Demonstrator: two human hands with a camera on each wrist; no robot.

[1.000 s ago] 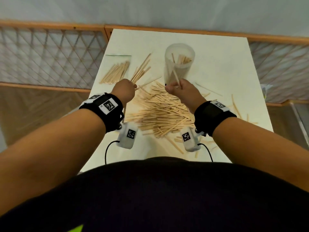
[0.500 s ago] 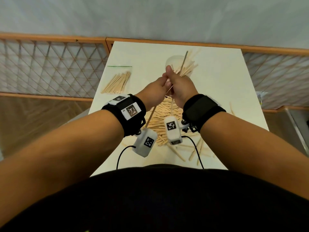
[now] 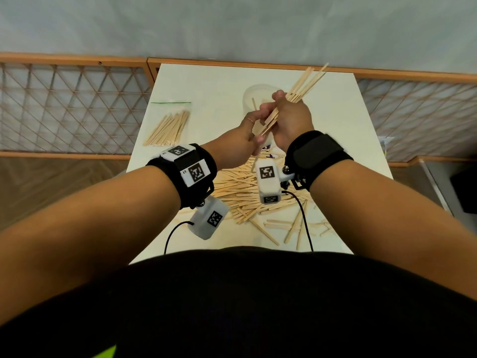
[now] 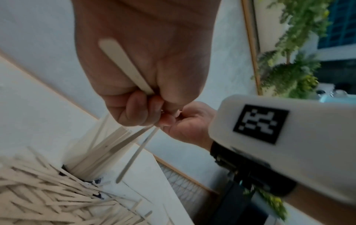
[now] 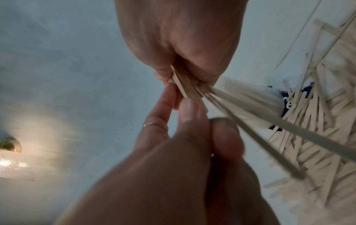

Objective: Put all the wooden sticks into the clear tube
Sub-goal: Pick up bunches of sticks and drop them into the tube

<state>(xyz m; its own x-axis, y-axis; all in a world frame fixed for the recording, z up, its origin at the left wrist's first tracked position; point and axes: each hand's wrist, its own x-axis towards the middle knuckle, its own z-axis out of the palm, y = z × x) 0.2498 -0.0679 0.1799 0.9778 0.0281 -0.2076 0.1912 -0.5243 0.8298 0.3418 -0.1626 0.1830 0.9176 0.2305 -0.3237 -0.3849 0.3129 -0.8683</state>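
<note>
Both hands are raised together over the white table (image 3: pixel 211 81), just in front of the clear tube (image 3: pixel 251 95), which they partly hide. My right hand (image 3: pixel 291 117) grips a bundle of wooden sticks (image 3: pixel 307 81) that fans up and to the right. My left hand (image 3: pixel 247 130) pinches the bundle's lower end. In the left wrist view the left hand (image 4: pixel 146 76) has curled fingers with one stick (image 4: pixel 123 64) lying across the palm. In the right wrist view the right hand (image 5: pixel 183 38) clamps the bundle (image 5: pixel 192 88), and the left hand's fingers (image 5: pixel 173 137) touch it.
A big loose pile of sticks (image 3: pixel 240 192) lies on the table below the wrists, with strays toward the front right. A clear bag holding more sticks (image 3: pixel 170 127) lies at the left. Wooden lattice railings flank the table.
A second ago the hands were apart near the pile, each with sticks. They have since risen and met, and the gathered bundle now tilts up to the right.
</note>
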